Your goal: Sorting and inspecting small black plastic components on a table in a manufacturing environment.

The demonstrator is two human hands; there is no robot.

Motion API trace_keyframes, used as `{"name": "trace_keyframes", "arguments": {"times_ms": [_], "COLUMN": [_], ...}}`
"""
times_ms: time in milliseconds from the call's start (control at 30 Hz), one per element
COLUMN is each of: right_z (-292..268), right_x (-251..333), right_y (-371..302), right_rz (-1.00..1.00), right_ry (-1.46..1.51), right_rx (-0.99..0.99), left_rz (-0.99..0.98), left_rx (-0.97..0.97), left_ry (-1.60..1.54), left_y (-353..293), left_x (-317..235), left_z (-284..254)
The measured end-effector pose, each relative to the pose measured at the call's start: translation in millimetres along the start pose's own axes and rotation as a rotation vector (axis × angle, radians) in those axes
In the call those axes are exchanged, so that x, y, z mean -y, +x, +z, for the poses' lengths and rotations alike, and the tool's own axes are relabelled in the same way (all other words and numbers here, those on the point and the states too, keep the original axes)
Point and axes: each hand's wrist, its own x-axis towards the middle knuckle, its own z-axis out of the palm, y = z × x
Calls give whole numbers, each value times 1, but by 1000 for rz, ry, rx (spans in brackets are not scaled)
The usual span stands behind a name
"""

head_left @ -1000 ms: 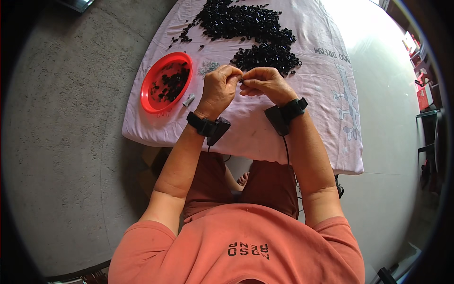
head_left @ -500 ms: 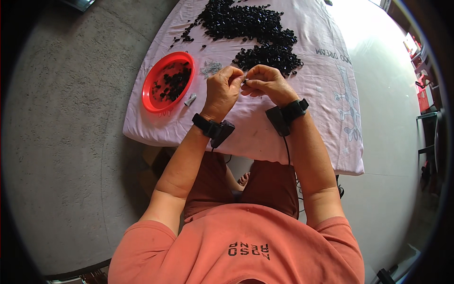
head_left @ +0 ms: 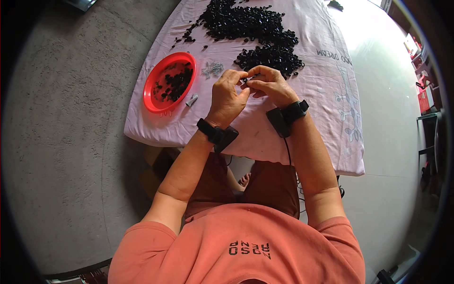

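1. Location: The small, dark, glossy piece, apparently plastic [head_left: 245, 81], was at the fingertips, above the pink cloth-covered table [head_left: 321, 118], just on the near side of the close heap of shiny black pieces [head_left: 269, 57]
2. Right hand [head_left: 274, 87]: The thumb and forefinger appeared to be pinching the piece; the remaining fingers were curled beneath
3. Left hand [head_left: 227, 97]: The thumb stood apart from the forefinger, with no closed grip showing; whether the forefinger tip bore on the piece could not be told
4. Weight and stiffness: The piece was judged very light and rigid, unlikely to deform under a fingertip pinch; its fragility could not be determined
5. Surface: The gloss suggested a slippery face, so a squeeze off-centre risked shooting it out
6. Hold point: Opposite side faces, gripped with the finger pads, were judged the best purchase, leaving the ends exposed
7. Surroundings: The round red plastic basin holding black pieces [head_left: 146, 94], the loose cluster of thin silvery slivers [head_left: 215, 69] and the small grey tapered object [head_left: 191, 100] lay to the left
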Motion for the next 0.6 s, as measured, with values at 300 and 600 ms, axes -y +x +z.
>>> {"name": "trace_keyframes", "arguments": {"times_ms": [300,600], "right_z": [-1,-2], "right_x": [2,-4], "right_y": [-1,3], "right_rz": [12,3], "right_ry": [24,-10], "right_rx": [-9,-33], "left_rz": [3,-15], "left_rx": [-3,3], "left_ry": [-12,-11], "left_y": [5,7], "left_x": [1,3], "left_z": [0,5]}}
